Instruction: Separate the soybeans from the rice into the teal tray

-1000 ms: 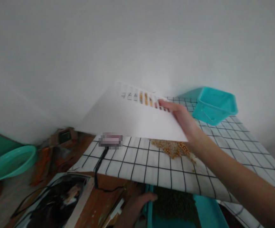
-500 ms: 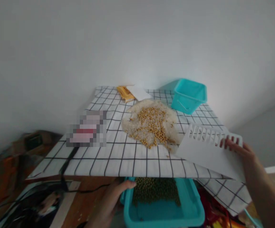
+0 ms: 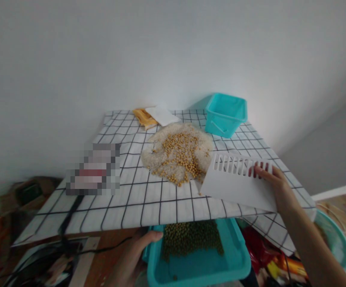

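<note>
My right hand (image 3: 276,187) grips the right end of a white slotted plastic scoop (image 3: 235,183), fingers through its slots. The scoop lies just right of a pile of yellow soybeans mixed with white rice (image 3: 177,153) on the checked tablecloth (image 3: 149,199). My left hand (image 3: 137,255) holds the left rim of a teal tub (image 3: 202,267) below the table's front edge. The tub contains green beans (image 3: 192,237).
A second teal tub (image 3: 225,115) stands empty at the back right by the wall. A yellow cloth (image 3: 143,116) and a white card (image 3: 162,115) lie at the back. Cables and clutter (image 3: 50,259) fill the floor at left; a teal basin (image 3: 334,239) sits lower right.
The scoop has come down from in front of the view to the table right of the pile. The view has swung right and down. The left hand stays on the tub.
</note>
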Available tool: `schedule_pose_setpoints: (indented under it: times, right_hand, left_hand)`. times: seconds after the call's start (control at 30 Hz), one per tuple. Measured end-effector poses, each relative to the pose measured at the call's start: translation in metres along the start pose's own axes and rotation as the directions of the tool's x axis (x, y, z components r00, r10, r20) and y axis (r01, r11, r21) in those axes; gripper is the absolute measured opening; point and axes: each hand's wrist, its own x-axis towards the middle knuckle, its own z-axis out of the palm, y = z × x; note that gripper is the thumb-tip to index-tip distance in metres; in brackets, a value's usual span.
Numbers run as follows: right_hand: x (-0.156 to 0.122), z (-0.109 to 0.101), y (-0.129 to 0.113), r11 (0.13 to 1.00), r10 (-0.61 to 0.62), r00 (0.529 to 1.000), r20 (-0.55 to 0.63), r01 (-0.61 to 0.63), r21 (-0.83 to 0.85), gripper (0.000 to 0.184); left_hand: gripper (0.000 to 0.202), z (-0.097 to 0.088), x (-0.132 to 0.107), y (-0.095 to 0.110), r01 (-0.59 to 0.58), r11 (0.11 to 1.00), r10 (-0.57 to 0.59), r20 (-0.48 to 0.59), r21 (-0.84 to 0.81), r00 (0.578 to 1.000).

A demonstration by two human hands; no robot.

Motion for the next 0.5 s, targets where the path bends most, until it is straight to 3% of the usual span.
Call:
schedule_pose_setpoints:
  times: [0.2, 0.37, 0.5]
  right_hand:
    - [-0.011, 0.006, -0.007, 1.0, 0.007, 0.998, 0.062, -0.007, 0.009, 0.027]
    - [-0.005, 0.01, -0.015, 0.994, -0.103, 0.994, 0.019, 0.102, 0.045, 0.019]
    - [0.001, 0.023, -0.016, 0.987, -0.144, 0.989, -0.028, 0.146, 0.074, 0.02]
  left_hand:
    - [0.013, 0.013, -0.008, 0.011, 0.071, 0.995, -0.066, -0.072, 0.067, 0.995]
    - [0.01, 0.0, -0.002, -0.002, 0.071, 0.997, -0.071, -0.009, 0.043, 0.997]
    - [0.015, -0.006, 0.003, -0.009, 0.042, 0.993, -0.037, -0.048, 0.106, 0.998]
